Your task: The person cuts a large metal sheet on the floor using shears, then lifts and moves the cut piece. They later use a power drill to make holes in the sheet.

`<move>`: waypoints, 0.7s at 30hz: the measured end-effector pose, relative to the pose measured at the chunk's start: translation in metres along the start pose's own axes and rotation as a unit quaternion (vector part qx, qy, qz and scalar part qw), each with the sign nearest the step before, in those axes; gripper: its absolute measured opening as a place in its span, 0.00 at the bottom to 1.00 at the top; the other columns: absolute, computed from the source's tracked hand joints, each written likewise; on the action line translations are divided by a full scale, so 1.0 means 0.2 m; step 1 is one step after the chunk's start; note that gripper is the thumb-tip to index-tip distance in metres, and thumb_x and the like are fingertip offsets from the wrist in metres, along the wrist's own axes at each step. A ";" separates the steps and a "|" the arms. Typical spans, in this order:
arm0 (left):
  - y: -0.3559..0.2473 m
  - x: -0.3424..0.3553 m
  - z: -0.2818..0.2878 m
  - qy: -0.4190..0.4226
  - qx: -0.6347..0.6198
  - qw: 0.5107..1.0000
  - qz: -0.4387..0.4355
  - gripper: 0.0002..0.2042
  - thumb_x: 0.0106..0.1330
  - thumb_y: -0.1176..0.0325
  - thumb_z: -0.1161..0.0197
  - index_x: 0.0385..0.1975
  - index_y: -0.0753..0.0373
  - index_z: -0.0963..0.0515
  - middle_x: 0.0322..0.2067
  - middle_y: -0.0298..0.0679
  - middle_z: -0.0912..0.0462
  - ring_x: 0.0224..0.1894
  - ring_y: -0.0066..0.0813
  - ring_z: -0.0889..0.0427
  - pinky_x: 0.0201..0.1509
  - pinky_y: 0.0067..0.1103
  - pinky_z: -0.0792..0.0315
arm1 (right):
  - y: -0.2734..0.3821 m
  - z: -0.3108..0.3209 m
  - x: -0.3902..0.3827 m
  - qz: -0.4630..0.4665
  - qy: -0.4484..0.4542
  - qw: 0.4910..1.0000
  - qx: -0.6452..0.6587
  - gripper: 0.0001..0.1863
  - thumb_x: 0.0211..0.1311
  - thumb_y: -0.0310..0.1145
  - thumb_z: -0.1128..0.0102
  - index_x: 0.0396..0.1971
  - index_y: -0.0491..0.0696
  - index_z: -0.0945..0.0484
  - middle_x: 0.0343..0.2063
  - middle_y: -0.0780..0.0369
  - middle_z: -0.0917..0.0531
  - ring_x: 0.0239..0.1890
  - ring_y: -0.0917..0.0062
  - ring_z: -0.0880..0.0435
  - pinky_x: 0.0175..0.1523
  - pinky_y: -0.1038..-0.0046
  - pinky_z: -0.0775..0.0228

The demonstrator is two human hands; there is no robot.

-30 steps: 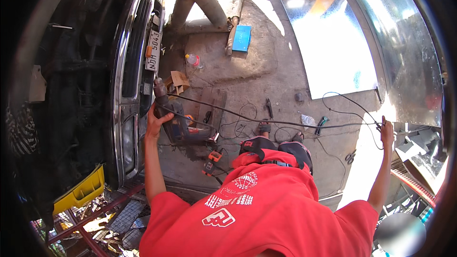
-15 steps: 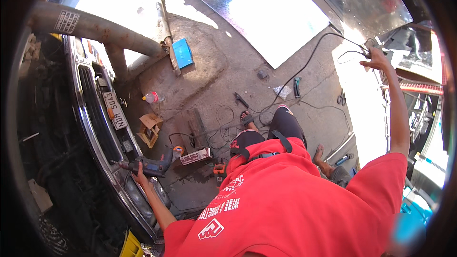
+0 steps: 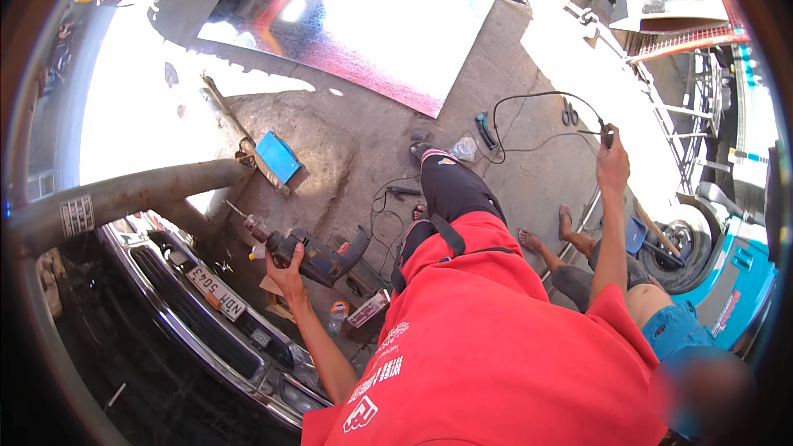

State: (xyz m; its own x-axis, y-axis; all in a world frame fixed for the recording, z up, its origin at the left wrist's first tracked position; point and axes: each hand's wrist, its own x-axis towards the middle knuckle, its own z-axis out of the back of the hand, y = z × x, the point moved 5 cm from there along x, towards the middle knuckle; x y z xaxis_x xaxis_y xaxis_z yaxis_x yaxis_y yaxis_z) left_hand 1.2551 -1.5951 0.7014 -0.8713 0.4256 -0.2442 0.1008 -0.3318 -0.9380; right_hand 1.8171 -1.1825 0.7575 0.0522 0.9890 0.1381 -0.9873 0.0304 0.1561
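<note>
My left hand (image 3: 287,274) is closed around the front of a dark power drill (image 3: 318,258). Its long bit (image 3: 235,208) points up and left, beside the end of a rusty metal pipe. Out to the right, my right hand (image 3: 612,167) grips the black plug end (image 3: 608,135) of a power cord; the fingers partly cover it. From there the black cord (image 3: 529,97) loops left and down toward the floor. Below the drill lie a small bottle (image 3: 338,314) with an orange top and a narrow printed box (image 3: 368,307).
A vehicle's chrome-edged front (image 3: 157,285) fills the lower left, under a thick pipe (image 3: 157,186). A blue box (image 3: 277,157), scissors (image 3: 570,112), a teal-handled tool (image 3: 486,130) and a large shiny sheet (image 3: 372,25) lie ahead. Another person's bare legs (image 3: 570,277) are close on my right.
My view has turned. The drill in my left hand has come up and away from the vehicle's front. My right hand has come closer to me, still holding the cord.
</note>
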 end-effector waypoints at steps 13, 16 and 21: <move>-0.55 0.75 -1.51 0.395 0.283 0.866 -0.121 0.37 0.43 0.56 0.21 0.52 0.69 0.27 0.39 0.44 0.17 0.41 0.33 0.18 0.49 0.28 0.26 | 0.11 -0.93 -1.34 -0.334 0.502 0.747 0.280 0.29 0.60 0.34 0.36 0.62 0.54 0.33 0.32 0.55 0.18 0.28 0.71 0.19 0.33 0.69 0.28; -0.63 0.81 -1.71 0.479 0.351 0.786 -0.170 0.42 0.40 0.51 0.21 0.55 0.70 0.28 0.41 0.48 0.16 0.43 0.40 0.16 0.51 0.32 0.26 | 0.21 -0.71 -1.20 -0.416 0.378 0.681 0.469 0.25 0.62 0.26 0.40 0.60 0.54 0.31 0.24 0.65 0.24 0.21 0.85 0.28 0.26 0.79 0.36; -0.68 0.92 -1.88 0.576 0.374 0.694 -0.214 0.43 0.40 0.50 0.22 0.56 0.69 0.28 0.39 0.49 0.16 0.42 0.45 0.16 0.50 0.35 0.26 | 0.26 -0.25 -1.15 -0.542 0.172 0.601 0.561 0.21 0.60 0.28 0.39 0.53 0.43 0.27 0.30 0.64 0.19 0.30 0.79 0.18 0.32 0.79 0.29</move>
State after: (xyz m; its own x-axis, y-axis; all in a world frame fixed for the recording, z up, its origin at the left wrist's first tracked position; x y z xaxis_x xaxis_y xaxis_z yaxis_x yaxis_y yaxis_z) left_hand 1.2620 -1.1557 0.6912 0.2617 0.8684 -0.4211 -0.7027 -0.1276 -0.7000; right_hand 1.7454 -1.4011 0.6847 0.3490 0.4538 -0.8199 0.3325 0.7581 0.5610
